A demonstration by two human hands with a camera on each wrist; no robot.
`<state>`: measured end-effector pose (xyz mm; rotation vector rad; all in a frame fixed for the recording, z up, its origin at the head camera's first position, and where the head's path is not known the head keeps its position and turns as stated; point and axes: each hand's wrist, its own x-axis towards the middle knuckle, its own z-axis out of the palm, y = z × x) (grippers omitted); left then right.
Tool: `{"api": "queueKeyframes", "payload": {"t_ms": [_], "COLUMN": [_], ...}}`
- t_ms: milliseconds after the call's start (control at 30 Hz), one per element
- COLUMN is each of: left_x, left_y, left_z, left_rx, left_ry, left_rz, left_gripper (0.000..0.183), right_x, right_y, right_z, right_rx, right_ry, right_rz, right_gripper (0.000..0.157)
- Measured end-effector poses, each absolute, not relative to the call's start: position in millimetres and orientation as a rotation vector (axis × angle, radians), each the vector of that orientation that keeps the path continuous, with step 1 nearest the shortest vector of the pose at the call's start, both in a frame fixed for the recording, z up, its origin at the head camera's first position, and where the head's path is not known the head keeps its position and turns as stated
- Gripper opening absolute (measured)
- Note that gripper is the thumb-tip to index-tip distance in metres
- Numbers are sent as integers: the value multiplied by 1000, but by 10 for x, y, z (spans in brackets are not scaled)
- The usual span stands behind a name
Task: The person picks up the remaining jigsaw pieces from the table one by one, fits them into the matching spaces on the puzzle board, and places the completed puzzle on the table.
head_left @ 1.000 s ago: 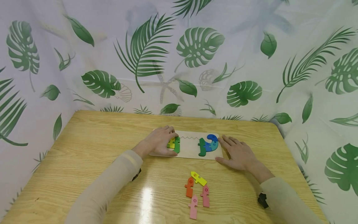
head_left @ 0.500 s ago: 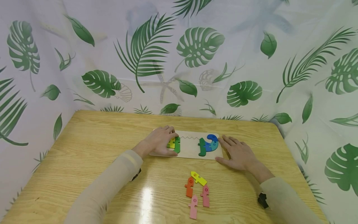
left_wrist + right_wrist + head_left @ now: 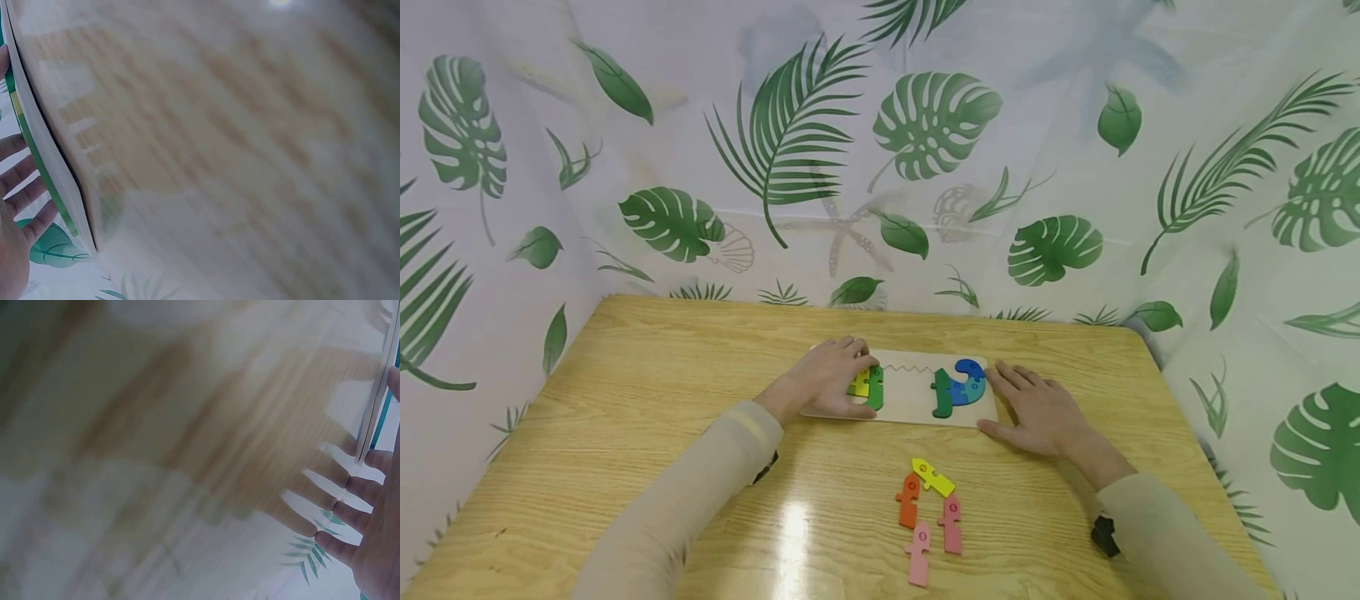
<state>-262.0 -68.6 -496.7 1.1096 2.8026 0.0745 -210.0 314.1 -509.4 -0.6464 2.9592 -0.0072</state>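
A pale wooden puzzle board [image 3: 910,397] lies across the table, with a zigzag line printed on it. My left hand [image 3: 827,379] rests over its left end, fingers spread on the puzzle pieces there, and hides much of that end. A yellow puzzle piece [image 3: 859,383] and a green puzzle piece [image 3: 876,388] show beside its thumb and fingertips. At the other end sit a dark green puzzle piece [image 3: 942,394] and blue puzzle pieces [image 3: 970,383] joined in a curl. My right hand [image 3: 1041,412] lies flat with straight fingers, its fingertips right at the board's right edge.
Nearer me on the wooden table [image 3: 700,525] lie loose puzzle pieces: a yellow piece [image 3: 933,478], an orange piece [image 3: 908,502], a darker pink piece [image 3: 952,525] and a light pink piece [image 3: 918,557]. A leaf-print cloth [image 3: 820,275] stands behind the table.
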Motion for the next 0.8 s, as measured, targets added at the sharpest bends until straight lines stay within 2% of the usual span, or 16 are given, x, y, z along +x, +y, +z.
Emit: {"api": "queueKeyframes", "payload": {"t_ms": [800], "left_x": [-2615], "left_y": [-683], "left_z": [-4954], "left_rx": [1110], "left_ry": [2799], "left_rz": [82], "left_gripper": [89], "right_x": [-2099], "right_y": [3135], "right_z": [-5078], "right_rx": [-639], "right_ry": [2958], "right_rz": [-2], "right_gripper": [98]}}
